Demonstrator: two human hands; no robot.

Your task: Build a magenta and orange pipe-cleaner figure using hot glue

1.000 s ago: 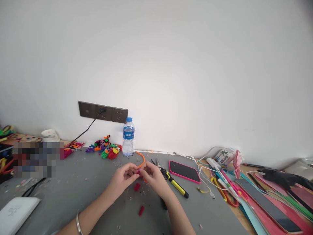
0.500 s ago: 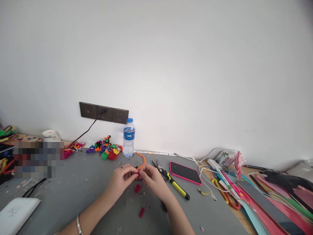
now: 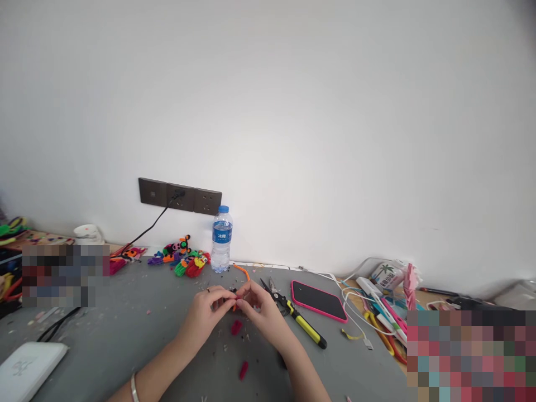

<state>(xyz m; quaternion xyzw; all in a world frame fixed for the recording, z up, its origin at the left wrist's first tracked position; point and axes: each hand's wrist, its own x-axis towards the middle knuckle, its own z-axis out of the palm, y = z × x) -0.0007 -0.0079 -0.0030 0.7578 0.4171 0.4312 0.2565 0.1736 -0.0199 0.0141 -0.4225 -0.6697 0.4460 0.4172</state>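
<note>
My left hand [image 3: 205, 315] and my right hand [image 3: 260, 310] meet over the grey table, fingertips pinched together on a small fuzzy pipe cleaner piece [image 3: 235, 306]. Orange and dark pink show in it, but the fingers cover most of its shape. An orange pipe cleaner [image 3: 243, 271] curves out behind the right fingers; whether it joins the held piece I cannot tell. Just below the hands lies a magenta fuzzy piece [image 3: 237, 327], with another magenta piece [image 3: 243, 370] nearer me. Yellow-black pliers [image 3: 299, 318] rest beside my right hand.
A water bottle [image 3: 221, 240] stands by the wall, next to several colourful pipe cleaner figures [image 3: 192, 262]. To the right are a pink-edged phone [image 3: 319, 301], a white cable [image 3: 358, 325] and scissors [image 3: 387, 338]. A white box [image 3: 31, 368] sits at left. Small scraps litter the grey tabletop [image 3: 142, 324].
The view has shifted slightly, so things sit a little lower. Both hands stay pinched together in nearly the same place, with the fingers slightly moved around the piece.
</note>
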